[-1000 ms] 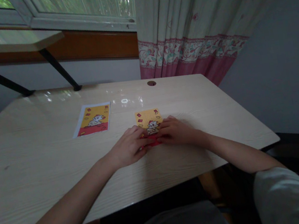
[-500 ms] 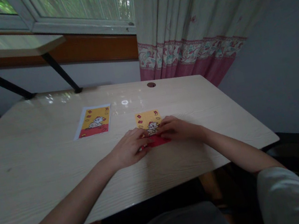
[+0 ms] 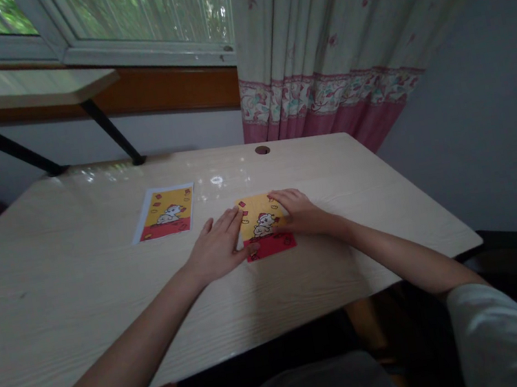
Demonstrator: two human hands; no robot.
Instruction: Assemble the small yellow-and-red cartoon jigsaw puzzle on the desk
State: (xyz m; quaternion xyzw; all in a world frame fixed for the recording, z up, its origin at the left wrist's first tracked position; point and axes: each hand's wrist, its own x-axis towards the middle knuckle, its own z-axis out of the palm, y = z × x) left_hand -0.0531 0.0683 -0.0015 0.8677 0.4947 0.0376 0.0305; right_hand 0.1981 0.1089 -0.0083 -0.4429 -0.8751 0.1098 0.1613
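A small yellow and red picture (image 3: pixel 263 224) with a white cartoon animal lies flat on the pale desk in front of me; whether it is one sheet or a joined puzzle I cannot tell. My left hand (image 3: pixel 218 246) rests along its left edge, thumb on the red lower part and fingers stretched toward the upper left corner. At the right edge lies my right hand (image 3: pixel 303 212), fingers spread, tips at the upper right corner and thumb near the animal. To the left, a white-bordered printed sheet (image 3: pixel 167 212) carries a matching picture, apart from both hands.
The pale wooden desk (image 3: pixel 110 308) has a round cable hole cover (image 3: pixel 262 150) at its back edge. A raised shelf (image 3: pixel 25 83) on black supports stands at the back left. Behind the desk hang a floral curtain (image 3: pixel 314 47) and a window (image 3: pixel 146 15).
Both hands have opened out from the picture's lower middle to its sides, fingers moving up toward the top corners. More of the picture shows, and the view has tilted slightly.
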